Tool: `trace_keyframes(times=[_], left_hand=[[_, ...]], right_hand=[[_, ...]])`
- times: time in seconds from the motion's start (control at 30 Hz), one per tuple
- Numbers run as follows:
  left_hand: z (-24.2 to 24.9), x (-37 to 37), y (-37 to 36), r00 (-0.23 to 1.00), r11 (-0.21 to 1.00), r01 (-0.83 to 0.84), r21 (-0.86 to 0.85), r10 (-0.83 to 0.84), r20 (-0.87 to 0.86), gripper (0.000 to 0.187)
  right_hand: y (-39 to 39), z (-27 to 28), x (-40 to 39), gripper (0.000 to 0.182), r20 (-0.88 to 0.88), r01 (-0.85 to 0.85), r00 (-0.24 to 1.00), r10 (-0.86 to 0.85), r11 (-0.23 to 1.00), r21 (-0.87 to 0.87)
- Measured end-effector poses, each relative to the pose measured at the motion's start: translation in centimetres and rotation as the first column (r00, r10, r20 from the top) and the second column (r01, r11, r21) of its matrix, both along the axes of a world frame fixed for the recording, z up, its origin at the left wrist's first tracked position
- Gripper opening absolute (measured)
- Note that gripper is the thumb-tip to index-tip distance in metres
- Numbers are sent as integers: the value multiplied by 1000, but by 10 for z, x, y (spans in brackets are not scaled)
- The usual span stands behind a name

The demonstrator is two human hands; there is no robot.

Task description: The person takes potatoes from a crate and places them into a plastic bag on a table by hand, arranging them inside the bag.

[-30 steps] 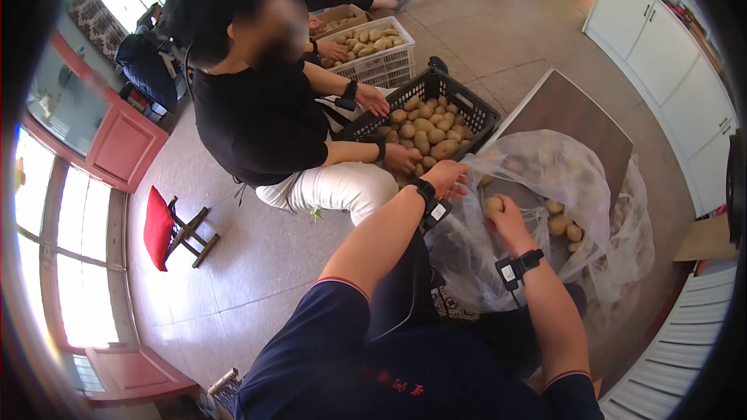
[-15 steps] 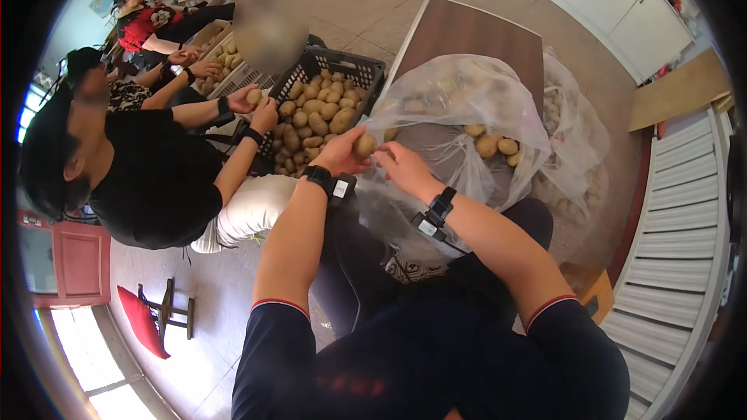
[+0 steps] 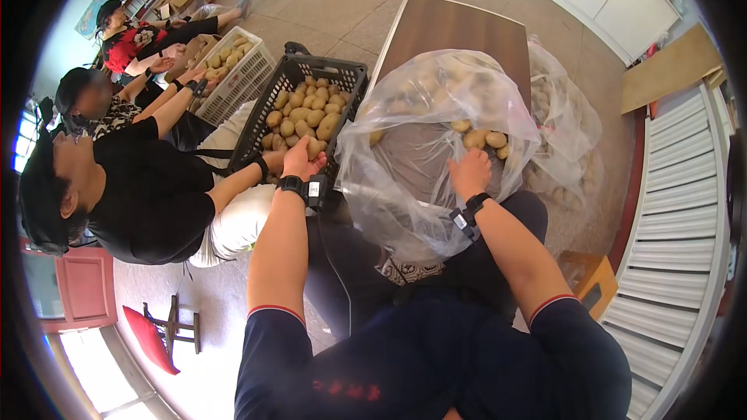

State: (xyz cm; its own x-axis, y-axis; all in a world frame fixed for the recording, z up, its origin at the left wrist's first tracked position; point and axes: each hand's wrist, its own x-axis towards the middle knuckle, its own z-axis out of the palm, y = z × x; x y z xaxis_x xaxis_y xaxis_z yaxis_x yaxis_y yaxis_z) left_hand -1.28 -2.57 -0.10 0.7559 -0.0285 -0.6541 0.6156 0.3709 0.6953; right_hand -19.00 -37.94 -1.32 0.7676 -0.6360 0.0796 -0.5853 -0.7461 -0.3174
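At the near corner of the black crate [image 3: 354, 71], which is filled with potatoes, my left hand [image 3: 298, 162] has its fingers around a potato [image 3: 313, 147]. My right hand [image 3: 470, 174] is inside the mouth of a clear plastic bag [image 3: 366, 163], palm down, fingers loosely apart and nothing seen in them. Just beyond its fingertips lie a few loose potatoes [image 3: 475, 138]. More potatoes show blurred through the bag's far side.
The bag rests on a brown-topped table [image 3: 459, 23]. Another full plastic bag [image 3: 572, 132] stands on the floor to its right. Co-workers sit along the left, the nearest in a black shirt [image 3: 156, 187], beside a white crate [image 3: 237, 82] of potatoes. A red-seated stool [image 3: 152, 340] lies behind them.
My hands have moved apart: the left carried the potato left to the black crate, the right went into the bag towards the loose potatoes. The nearest co-worker's hand has lowered to the crate's side.
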Motion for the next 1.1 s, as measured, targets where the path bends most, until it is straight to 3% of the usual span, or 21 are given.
trace_keyframes(times=[0.1,0.4,0.73,0.9,1.03,1.1], left_hand=[[-8,4,6,1000,1000,-6,-7,6,-12,32],[-16,4,12,1000,1000,7,-20,-7,3,34],[-15,4,13,1000,1000,19,-5,-19,0,35],[-23,7,18,1000,1000,0,22,0,25,35],[-17,4,18,1000,999,-24,42,24,7,33],[-11,-1,17,997,999,-22,42,19,74,29]], right_hand=[[-4,-5,0,54,-109,102,990,-89,988,116],[-21,-12,2,52,-269,63,963,-18,985,159],[-24,-18,-3,49,-190,-10,981,46,983,185],[-19,-17,-7,31,-42,32,999,-24,981,193],[-10,-16,-6,23,-32,54,998,-49,982,180],[-3,-17,-10,19,-46,-87,994,103,959,271]])
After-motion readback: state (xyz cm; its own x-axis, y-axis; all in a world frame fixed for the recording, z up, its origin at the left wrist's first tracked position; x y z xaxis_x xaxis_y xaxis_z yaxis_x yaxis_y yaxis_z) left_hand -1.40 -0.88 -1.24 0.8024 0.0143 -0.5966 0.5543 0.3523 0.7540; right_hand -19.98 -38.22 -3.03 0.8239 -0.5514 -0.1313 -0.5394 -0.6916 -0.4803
